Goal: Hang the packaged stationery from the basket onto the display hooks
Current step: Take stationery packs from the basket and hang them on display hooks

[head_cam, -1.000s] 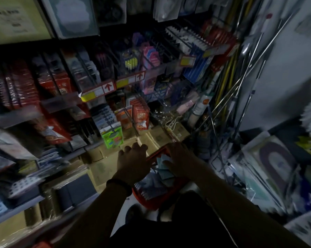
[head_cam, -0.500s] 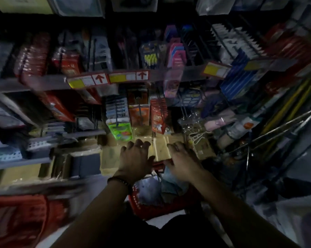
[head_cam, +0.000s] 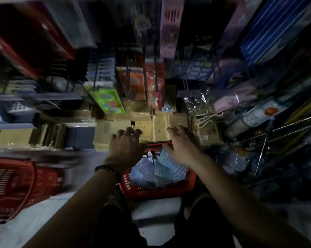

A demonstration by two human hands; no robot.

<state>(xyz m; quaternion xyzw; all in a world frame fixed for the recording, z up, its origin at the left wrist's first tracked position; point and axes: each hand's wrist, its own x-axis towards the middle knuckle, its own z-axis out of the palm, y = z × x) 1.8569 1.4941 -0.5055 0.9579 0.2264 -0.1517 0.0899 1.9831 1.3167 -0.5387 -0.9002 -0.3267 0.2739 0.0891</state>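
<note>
1. Nearest me: two bare forearms reach forward over dark clothing. There is a dark beaded bracelet [head_cam: 108,170] on the left wrist.

2. Red slotted basket [head_cam: 156,191], standing on the pale floor [head_cam: 44,212] directly under both hands. It holds the packaged stationery [head_cam: 162,167], a loose heap of pale blue and white packets that overlap and reach up to the far rim. All of it lies in the basket.

3. Left hand [head_cam: 125,148], knuckles up over the basket's far left corner. Its fingers [head_cam: 131,131] curl downward, close together. I cannot tell whether they clamp the rim or hold nothing.

4. Right hand [head_cam: 182,146], palm down over the far right corner. Its fingers [head_cam: 175,131] are fairly straight and slightly apart, holding nothing, and the heel of the hand is just above the top packets.

5. Second red basket [head_cam: 17,185], on the floor at the left, well apart from the first and blurred.

6. Bottom shelf, just beyond the basket's far rim. Brown wrapped packs [head_cam: 160,126] sit side by side, with a dark box [head_cam: 80,135] to their left and white hangers [head_cam: 204,119] to their right.

7. Display hooks [head_cam: 127,72] above that shelf. They carry a green pack [head_cam: 107,99], an orange pack [head_cam: 133,83] and a red pack [head_cam: 154,86], hanging side by side.

8. Farthest: blue striped packs [head_cam: 269,29] at the upper right and metal rods [head_cam: 290,126] along the right edge. The blur is heavy and I cannot read any labels.
</note>
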